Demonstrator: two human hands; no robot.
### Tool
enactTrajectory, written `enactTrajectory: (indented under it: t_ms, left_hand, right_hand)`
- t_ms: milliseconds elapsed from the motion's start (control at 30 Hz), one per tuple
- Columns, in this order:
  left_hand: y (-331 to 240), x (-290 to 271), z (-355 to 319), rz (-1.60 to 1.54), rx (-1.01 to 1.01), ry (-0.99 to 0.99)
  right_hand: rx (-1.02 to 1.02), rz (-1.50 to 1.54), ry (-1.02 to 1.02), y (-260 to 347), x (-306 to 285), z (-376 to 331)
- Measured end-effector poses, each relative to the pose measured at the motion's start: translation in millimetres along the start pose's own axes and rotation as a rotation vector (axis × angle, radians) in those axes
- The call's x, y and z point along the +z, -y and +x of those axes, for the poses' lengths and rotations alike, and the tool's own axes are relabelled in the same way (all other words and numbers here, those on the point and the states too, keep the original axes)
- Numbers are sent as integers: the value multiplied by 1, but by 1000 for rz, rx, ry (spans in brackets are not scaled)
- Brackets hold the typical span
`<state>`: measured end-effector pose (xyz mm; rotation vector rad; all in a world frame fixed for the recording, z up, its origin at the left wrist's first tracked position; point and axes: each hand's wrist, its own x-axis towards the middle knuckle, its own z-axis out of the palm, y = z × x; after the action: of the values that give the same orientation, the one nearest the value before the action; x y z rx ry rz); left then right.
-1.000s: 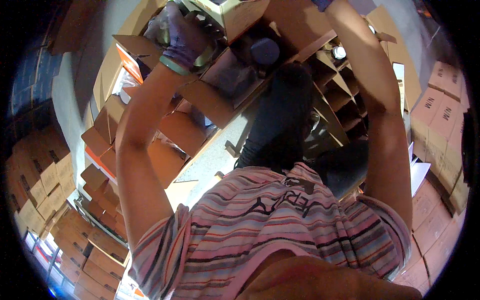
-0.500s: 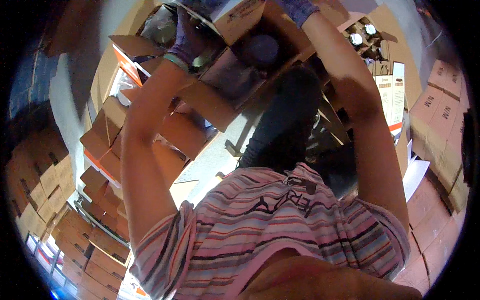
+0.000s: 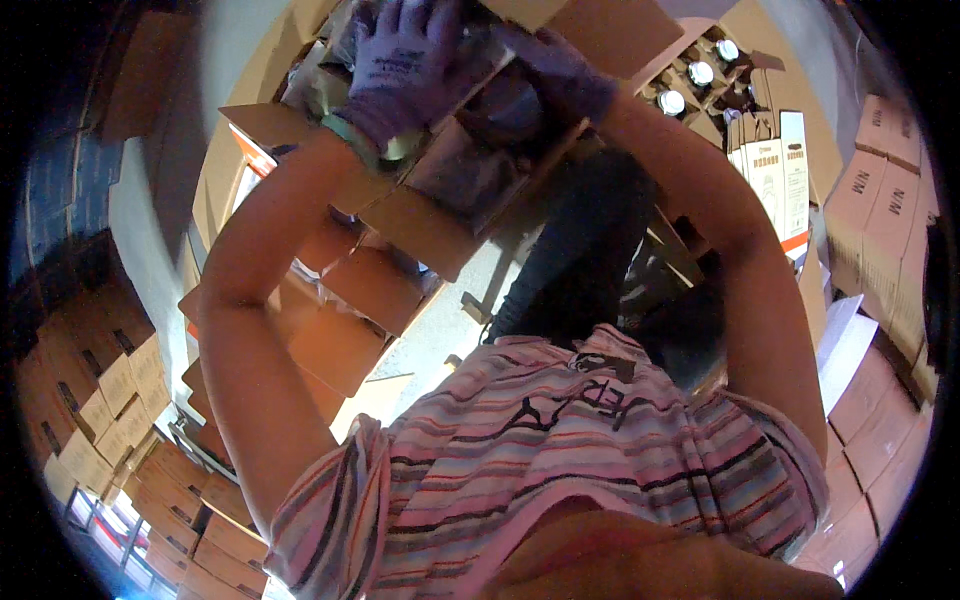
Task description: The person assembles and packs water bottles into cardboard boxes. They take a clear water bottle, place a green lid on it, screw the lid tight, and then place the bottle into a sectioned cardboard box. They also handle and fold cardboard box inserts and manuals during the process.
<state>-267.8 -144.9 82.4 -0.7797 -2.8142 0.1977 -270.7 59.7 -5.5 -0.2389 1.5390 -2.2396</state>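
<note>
Both my hands wear purple gloves and are stretched out to an open brown cardboard box (image 3: 425, 228) at the top of the view. My left hand (image 3: 400, 70) curls over the box's near wall and presses on crinkled clear plastic inside. My right hand (image 3: 562, 72) grips the box's far side just under a raised flap (image 3: 590, 25), its fingertips hidden. Between my hands sits a dark round item (image 3: 500, 105) wrapped in plastic inside the box.
An open carton of white-capped bottles (image 3: 700, 72) stands at the upper right, beside white printed cartons (image 3: 780, 170). Stacks of brown cartons line the right side (image 3: 880, 210) and the lower left (image 3: 100, 400). More open boxes (image 3: 345, 340) lie below my left arm.
The box and both hands have come closer and larger in view. My right hand, out of sight a second ago, now sits on the box's far side.
</note>
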Motion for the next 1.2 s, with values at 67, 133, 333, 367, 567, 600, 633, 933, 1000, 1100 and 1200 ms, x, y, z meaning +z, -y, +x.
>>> enactTrajectory:
  t_ms: [67, 133, 333, 367, 567, 600, 633, 933, 1000, 1100, 1200]
  left_hand:
    - [7, 8, 1, -147, -73, -72]
    - [37, 8, 16, -179, -148, 90]
    - [52, 27, 8, -112, -158, 62]
    - [52, 27, 8, -103, -153, 56]
    - [30, 16, 9, -103, -250, 105]
    - [-2, 0, 18, -102, -260, 167]
    - [-21, -10, 23, -91, -268, 237]
    - [-35, 92, 25, -84, -71, 323]
    - [-10, 108, 20, 0, 53, 208]
    - [0, 172, 12, 15, -29, 111]
    - [-36, 166, 13, -4, -35, 225]
  right_hand:
    - [39, 223, 123, 8, -1, -1]
    - [1, -204, 27, -11, -8, -12]
    - [85, -1660, 188, -93, -10, -8]
    - [148, -1653, 197, -97, -15, -6]
    - [255, -1821, 321, -126, -51, -52]
    - [235, -1793, 295, -128, -53, -52]
    - [208, -1754, 269, -134, -50, -53]
    - [74, -2014, 498, -96, -26, -42]
    - [127, -1956, 453, -77, -16, -48]
    - [12, -1862, 337, -90, -19, -43]
    - [18, -1978, 425, -105, -34, -56]
